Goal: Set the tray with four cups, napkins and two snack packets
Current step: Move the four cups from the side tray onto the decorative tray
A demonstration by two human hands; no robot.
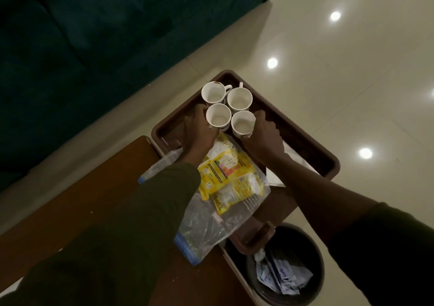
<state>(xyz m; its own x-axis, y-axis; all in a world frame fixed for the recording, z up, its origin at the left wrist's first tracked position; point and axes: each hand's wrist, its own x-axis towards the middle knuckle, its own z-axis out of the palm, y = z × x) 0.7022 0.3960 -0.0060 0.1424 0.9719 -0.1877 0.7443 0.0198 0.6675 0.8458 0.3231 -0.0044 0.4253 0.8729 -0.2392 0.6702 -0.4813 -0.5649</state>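
A brown tray (312, 146) sits at the far end of a wooden table, partly over its edge. Several white cups stand upright in a tight cluster at the tray's far end. My left hand (199, 129) grips the near-left cup (218, 116) from its left side. My right hand (263, 134) grips the near-right cup (243, 123) from its right side. A yellow snack packet (225, 172) lies in a clear plastic bag (211, 221) across the tray's near part. White napkins (296, 158) lie flat in the tray under my right wrist.
The wooden table (82, 202) runs toward the lower left. A dark bin (288, 265) with crumpled paper stands on the floor by the table's end. A dark green sofa (94, 47) fills the upper left. Glossy tiled floor (352, 82) lies to the right.
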